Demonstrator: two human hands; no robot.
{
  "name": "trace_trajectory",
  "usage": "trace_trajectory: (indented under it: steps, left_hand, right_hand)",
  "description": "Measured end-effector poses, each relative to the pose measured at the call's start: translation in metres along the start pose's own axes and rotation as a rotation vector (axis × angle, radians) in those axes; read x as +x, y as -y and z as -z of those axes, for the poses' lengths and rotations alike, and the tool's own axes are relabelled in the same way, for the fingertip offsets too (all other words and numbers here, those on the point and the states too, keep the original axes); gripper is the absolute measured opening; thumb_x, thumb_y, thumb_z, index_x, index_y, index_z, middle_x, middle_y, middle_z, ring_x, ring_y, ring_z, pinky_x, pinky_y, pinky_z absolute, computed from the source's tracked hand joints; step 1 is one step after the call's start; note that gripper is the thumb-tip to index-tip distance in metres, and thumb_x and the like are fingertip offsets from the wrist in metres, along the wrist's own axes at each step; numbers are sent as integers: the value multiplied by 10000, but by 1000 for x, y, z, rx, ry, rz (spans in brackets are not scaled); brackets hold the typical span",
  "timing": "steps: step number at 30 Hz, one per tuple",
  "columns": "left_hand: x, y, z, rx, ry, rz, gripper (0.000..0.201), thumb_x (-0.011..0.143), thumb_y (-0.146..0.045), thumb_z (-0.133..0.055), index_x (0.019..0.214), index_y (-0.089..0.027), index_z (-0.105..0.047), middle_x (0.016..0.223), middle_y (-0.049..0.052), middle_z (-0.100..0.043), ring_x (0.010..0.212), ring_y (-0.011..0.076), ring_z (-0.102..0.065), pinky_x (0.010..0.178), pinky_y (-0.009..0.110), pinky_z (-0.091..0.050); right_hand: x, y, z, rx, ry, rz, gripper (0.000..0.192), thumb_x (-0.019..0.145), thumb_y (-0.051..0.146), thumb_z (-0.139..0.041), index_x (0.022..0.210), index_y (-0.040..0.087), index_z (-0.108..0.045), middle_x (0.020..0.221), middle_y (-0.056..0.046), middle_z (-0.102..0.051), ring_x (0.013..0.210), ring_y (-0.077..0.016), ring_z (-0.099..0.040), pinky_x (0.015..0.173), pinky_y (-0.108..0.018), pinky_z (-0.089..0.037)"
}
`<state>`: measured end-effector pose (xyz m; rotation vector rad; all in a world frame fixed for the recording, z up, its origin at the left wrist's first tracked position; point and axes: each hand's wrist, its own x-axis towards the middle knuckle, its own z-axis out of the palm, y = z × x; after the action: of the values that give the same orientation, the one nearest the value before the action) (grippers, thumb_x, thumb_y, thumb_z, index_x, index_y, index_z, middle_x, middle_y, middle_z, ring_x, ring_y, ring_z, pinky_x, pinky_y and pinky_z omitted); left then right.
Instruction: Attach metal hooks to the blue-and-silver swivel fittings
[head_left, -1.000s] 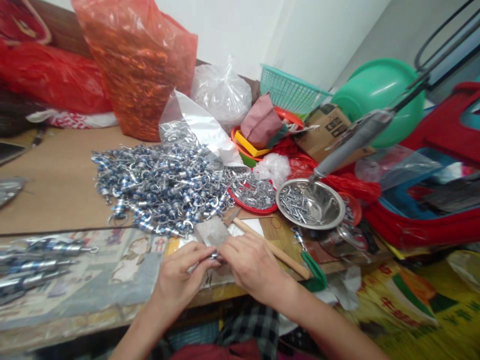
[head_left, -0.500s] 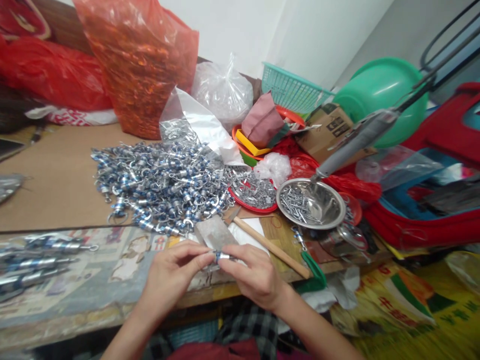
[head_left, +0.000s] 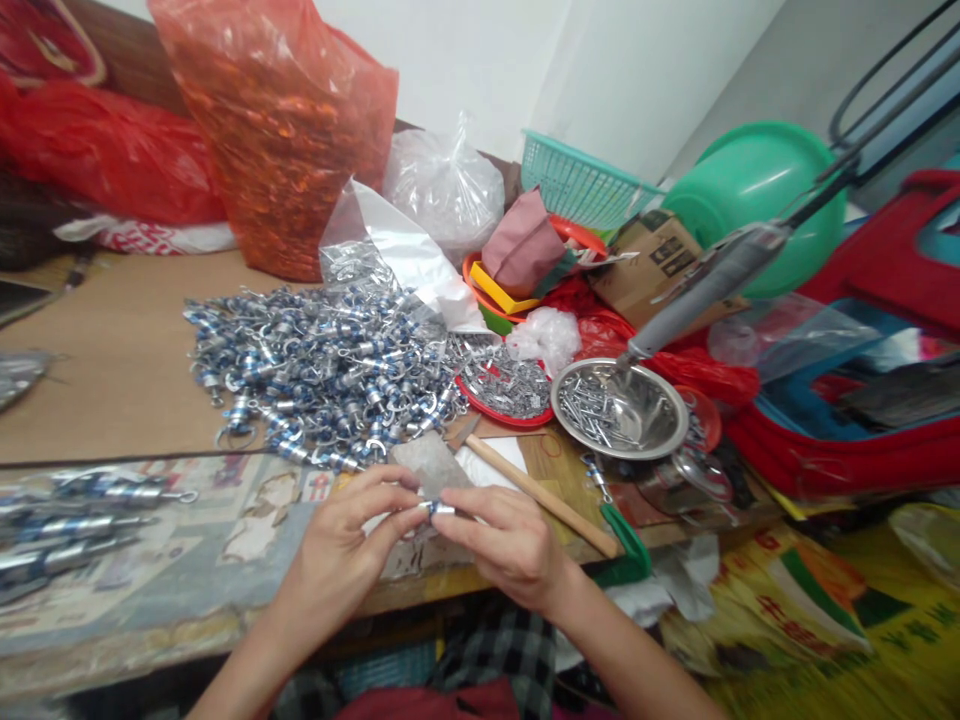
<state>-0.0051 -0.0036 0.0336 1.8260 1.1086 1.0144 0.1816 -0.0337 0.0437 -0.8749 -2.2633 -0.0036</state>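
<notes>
A: Where are the hands?
B: Lower centre of the frame. The left hand (head_left: 352,540) and the right hand (head_left: 517,545) nearly meet there.

A: Are they holding anything?
B: Yes. The thumb and fingers of each are pinched together on one small silver-and-blue metal piece (head_left: 436,508), which lies sideways between them. Fingers hide its ends.

A: What is close by?
B: Just above the fingers, a flat grey block (head_left: 429,462). To its right, a wooden-handled tool (head_left: 544,497) slants down towards the lower right.

A: And farther out?
B: Left of centre, a broad heap of silver-and-blue fittings (head_left: 322,370) on brown cardboard (head_left: 112,360). Right of the heap, a red tray (head_left: 499,418) of small metal bits, then a steel bowl (head_left: 667,440) containing metal pins (head_left: 589,408). At upper left stands a bulging orange-red bag (head_left: 277,140).
</notes>
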Motion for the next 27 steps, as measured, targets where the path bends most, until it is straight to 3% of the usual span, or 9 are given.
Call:
trace_trajectory:
  steps: [5, 9, 11, 14, 17, 20, 21, 24, 27]
  left_hand:
    - [2, -4, 3, -103, 75, 53, 146, 739, -259, -558, 646, -212, -659, 766, 16, -679, 727, 165, -604, 684, 250, -459]
    - [-2, -5, -3, -306, 40, 282, 136, 711, -306, -580, 718, -194, -658, 714, 12, -682, 679, 160, -608, 637, 242, -481]
    - [-5, -3, -8, -444, 0, 410, 245, 668, -327, -619, 866, -183, -637, 777, 24, -687, 728, 173, -621, 668, 258, -497]
    - [-8, 1, -12, -550, -20, 494, 506, 602, -318, -677, 1063, -163, -535, 853, 44, -667, 810, 192, -617, 731, 288, -500]
    - [-7, 4, -10, -594, 5, 505, 575, 618, -317, -667, 1126, -168, -442, 842, 40, -634, 824, 196, -610, 724, 302, -499]
    - [-4, 4, -7, -643, 84, 516, 579, 640, -304, -649, 1133, -195, -367, 802, 18, -612, 761, 179, -613, 646, 280, -495]
    - [-2, 5, -6, -654, 121, 517, 563, 645, -296, -643, 1121, -201, -356, 784, 8, -608, 736, 171, -613, 623, 268, -487]
    - [2, 6, -4, -678, 224, 508, 503, 663, -267, -624, 1077, -215, -344, 749, -17, -597, 695, 149, -607, 596, 244, -461]
    - [7, 9, -3, -709, 318, 490, 475, 674, -242, -618, 1053, -220, -333, 726, -32, -588, 671, 135, -588, 594, 243, -451]
  right_hand:
    - [0, 4, -6, 172, -49, -170, 283, 794, 81, -449, 943, 197, -660, 937, -72, -666, 833, -133, -628, 703, -227, -525]
    - [6, 10, -12, 336, -128, -355, 163, 757, 156, -582, 866, 205, -693, 825, -56, -686, 717, -132, -643, 651, -224, -534]
    - [9, 13, -14, 393, -150, -453, 116, 723, 191, -636, 815, 195, -705, 759, -56, -691, 668, -140, -642, 616, -233, -532]
    - [14, 7, -15, 480, -91, -532, 100, 711, 232, -651, 774, 180, -709, 704, -47, -688, 632, -138, -638, 565, -220, -517]
    - [21, -23, -11, 364, 53, -590, 110, 747, 257, -615, 753, 188, -701, 734, -21, -689, 686, -126, -635, 627, -209, -508]
    - [32, -78, -6, -199, 130, -800, 221, 851, 201, -455, 929, 225, -661, 977, -21, -661, 898, -122, -597, 802, -227, -452]
    - [34, -96, -5, -270, 155, -847, 247, 845, 160, -442, 970, 207, -649, 1016, -55, -646, 946, -155, -581, 835, -268, -432]
    - [37, -139, -11, -351, 242, -920, 222, 738, 55, -508, 822, 157, -688, 891, -124, -664, 916, -247, -589, 811, -351, -422]
    - [34, -158, -19, -369, 283, -947, 221, 668, 0, -525, 725, 143, -685, 831, -132, -654, 897, -264, -589, 792, -353, -412]
